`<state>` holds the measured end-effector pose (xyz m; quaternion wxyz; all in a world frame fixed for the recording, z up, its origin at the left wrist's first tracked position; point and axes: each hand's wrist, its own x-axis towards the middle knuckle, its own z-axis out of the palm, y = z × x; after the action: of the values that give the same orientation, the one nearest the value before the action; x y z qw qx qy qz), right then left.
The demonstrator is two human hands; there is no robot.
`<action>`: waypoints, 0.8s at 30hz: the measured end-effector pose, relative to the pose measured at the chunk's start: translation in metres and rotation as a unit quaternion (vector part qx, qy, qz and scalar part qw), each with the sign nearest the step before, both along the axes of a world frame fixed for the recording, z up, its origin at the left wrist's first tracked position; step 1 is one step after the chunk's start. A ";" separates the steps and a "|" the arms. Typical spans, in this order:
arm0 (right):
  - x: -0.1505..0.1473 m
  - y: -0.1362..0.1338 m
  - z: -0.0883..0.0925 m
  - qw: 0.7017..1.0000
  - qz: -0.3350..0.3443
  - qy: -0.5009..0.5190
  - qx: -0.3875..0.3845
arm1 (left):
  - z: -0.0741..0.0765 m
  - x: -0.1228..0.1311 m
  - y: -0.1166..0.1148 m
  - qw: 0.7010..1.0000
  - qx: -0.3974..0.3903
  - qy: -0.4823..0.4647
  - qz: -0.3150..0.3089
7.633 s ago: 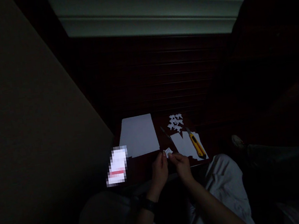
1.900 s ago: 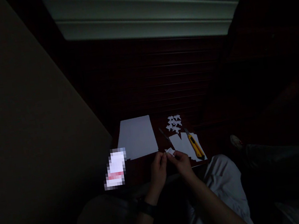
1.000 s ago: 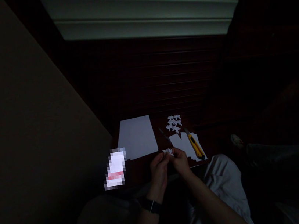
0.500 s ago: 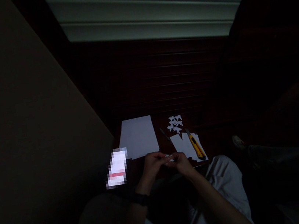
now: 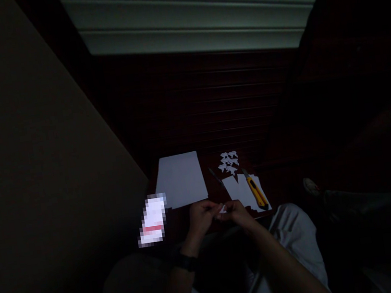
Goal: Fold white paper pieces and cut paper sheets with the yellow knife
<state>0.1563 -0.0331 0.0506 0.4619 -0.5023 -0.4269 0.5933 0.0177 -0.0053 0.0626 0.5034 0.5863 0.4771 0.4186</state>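
Between my fingertips is a small piece of white paper (image 5: 222,209), mostly covered by the fingers. My left hand (image 5: 201,216) pinches it from the left, and a dark watch sits on that wrist. From the right, my right hand (image 5: 237,212) is closed on the same piece. Just beyond my right hand lie cut white paper sheets (image 5: 235,190) with a yellow utility knife (image 5: 256,190) on top. Several small folded white paper pieces (image 5: 229,162) are grouped farther back. A thin dark pen-like tool (image 5: 216,176) lies left of the cut sheets.
A stack of white paper (image 5: 181,180) lies at the left of the dark table. Left of my hands glows a blurred-out bright screen (image 5: 153,220). A wall (image 5: 55,161) rises on the left. Another person's leg and shoe (image 5: 312,187) show at right.
The fingers have shifted slightly around the small paper piece, and my left hand sits a touch lower. Everything on the table stays where it was.
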 end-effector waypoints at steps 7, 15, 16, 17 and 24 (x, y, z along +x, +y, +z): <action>-0.005 0.002 -0.006 1.000 -0.003 0.004 -0.022 | -0.007 0.000 0.003 0.999 0.015 0.006 0.033; -0.004 0.005 -0.012 0.999 -0.021 -0.007 0.038 | -0.006 0.002 -0.001 0.995 0.057 0.068 0.045; -0.003 0.006 -0.013 0.999 -0.023 -0.014 0.041 | -0.005 0.002 -0.002 0.995 0.060 0.068 0.039; -0.002 0.007 -0.014 0.999 -0.020 -0.021 0.042 | -0.004 0.002 -0.001 0.996 0.059 0.066 0.030; 0.007 0.008 -0.022 0.997 -0.028 -0.041 0.064 | -0.005 0.001 0.004 0.998 0.036 0.049 0.013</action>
<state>0.1632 -0.0255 0.0283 0.4917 -0.5075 -0.4682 0.5306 0.0186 -0.0011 0.0574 0.4528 0.6176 0.4935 0.4124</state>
